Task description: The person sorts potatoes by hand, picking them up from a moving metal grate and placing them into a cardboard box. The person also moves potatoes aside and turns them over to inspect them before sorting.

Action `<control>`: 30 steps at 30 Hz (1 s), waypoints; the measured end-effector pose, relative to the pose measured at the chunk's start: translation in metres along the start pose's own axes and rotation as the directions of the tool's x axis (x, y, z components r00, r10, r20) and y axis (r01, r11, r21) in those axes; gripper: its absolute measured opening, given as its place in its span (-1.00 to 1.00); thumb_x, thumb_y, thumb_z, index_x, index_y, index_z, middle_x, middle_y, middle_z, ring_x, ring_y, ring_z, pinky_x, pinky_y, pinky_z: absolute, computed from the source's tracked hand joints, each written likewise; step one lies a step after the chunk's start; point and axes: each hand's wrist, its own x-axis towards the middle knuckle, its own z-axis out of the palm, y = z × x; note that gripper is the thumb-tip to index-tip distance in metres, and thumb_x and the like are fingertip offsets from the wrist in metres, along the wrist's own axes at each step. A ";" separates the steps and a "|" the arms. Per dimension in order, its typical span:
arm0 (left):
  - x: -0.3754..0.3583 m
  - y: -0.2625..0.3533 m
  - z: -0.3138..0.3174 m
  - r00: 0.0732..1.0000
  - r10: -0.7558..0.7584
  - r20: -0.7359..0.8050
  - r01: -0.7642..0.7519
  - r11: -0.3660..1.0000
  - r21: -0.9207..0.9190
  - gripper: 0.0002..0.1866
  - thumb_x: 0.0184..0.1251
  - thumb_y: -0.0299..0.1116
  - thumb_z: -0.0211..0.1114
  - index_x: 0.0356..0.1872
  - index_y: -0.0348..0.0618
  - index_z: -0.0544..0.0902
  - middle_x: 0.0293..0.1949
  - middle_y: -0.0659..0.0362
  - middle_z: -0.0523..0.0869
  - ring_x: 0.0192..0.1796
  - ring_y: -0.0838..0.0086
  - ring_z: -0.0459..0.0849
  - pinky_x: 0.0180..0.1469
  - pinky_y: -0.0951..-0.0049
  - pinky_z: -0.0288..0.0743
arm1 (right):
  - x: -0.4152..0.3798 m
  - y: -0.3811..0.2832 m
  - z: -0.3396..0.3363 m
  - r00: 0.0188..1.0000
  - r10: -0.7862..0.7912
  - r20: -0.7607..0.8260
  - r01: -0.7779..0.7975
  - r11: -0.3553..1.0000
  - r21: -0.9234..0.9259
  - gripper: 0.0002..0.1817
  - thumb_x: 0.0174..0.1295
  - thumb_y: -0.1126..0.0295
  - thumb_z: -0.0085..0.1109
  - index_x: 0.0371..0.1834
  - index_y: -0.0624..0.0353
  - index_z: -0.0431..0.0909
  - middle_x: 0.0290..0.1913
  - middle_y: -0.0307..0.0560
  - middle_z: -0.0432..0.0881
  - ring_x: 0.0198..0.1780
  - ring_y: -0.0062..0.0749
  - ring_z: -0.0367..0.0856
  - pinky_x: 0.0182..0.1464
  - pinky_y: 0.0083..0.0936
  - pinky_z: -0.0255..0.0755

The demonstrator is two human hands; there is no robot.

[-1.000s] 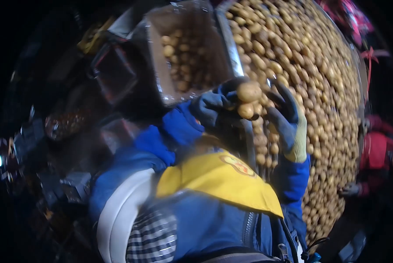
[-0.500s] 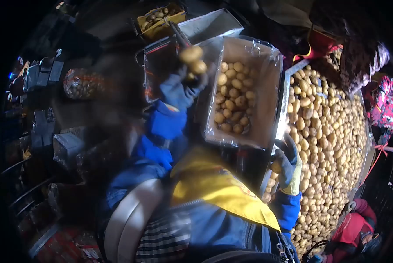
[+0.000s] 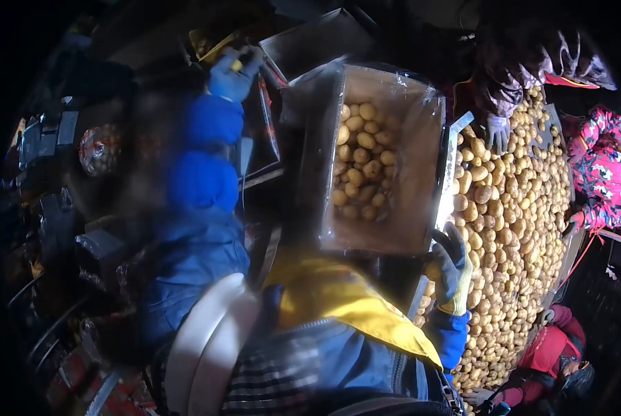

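Observation:
My left hand (image 3: 234, 75), in a blue-grey glove, is stretched out at the yellow crate (image 3: 215, 53) at the upper left. Its fingers are curled, and a small yellow potato (image 3: 237, 66) shows between them. My right hand (image 3: 453, 272), in a grey and cream glove, is at the metal edge (image 3: 446, 187) of the sorting table, beside the potato heap (image 3: 508, 236). Its fingers bend round a tan potato (image 3: 433, 267), partly hidden. Between my hands stands a plastic-lined box (image 3: 416, 173) with many potatoes (image 3: 361, 156) in its left part.
A grey bin (image 3: 317, 45) stands behind the lined box, and a dark crate (image 3: 267, 125) is to its left. Across the heap are co-workers: a gloved hand (image 3: 498, 133), a pink patterned jacket (image 3: 605, 163) and a red vest (image 3: 545, 349). A wrapped potato bag (image 3: 101, 149) lies at far left.
My left hand has moved away from beside the lined box, up and left to the yellow crate. My right hand stays nearly still. A co-worker's gloved hand has come onto the heap.

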 end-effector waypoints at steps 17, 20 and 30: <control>-0.328 -0.165 0.185 0.380 -0.903 0.200 0.500 0.382 0.777 -0.41 0.56 0.22 0.16 0.15 -0.16 0.66 -0.39 0.17 0.75 -0.52 0.51 0.64 -0.41 0.51 0.53 | -0.047 0.005 0.038 0.942 -0.328 0.079 0.184 0.695 0.696 -0.37 0.59 0.08 -0.06 0.57 0.24 0.24 0.46 0.07 0.44 0.38 -0.08 0.54 0.39 -0.12 0.48; -0.370 -0.190 0.201 0.531 -0.847 0.035 0.582 0.395 0.711 -0.39 0.56 0.31 0.06 -0.09 -0.08 0.71 -0.49 0.23 0.66 -0.55 0.45 0.63 -0.52 0.45 0.50 | -0.080 0.003 0.037 0.906 -0.400 0.141 0.306 0.847 0.435 -0.35 0.53 0.36 0.09 0.63 0.25 0.15 0.51 0.06 0.38 0.42 -0.23 0.47 0.46 -0.31 0.34; -0.422 -0.211 0.185 0.564 -0.810 0.159 0.515 0.496 0.699 -0.48 0.69 0.04 0.04 0.28 -0.21 0.59 -0.02 0.10 0.75 -0.14 0.44 0.77 -0.10 0.42 0.73 | -0.129 0.046 0.014 0.941 -0.302 0.153 0.302 0.953 0.022 -0.26 0.31 0.59 0.38 0.55 0.27 0.28 0.27 0.03 0.56 0.22 -0.40 0.58 0.22 -0.46 0.55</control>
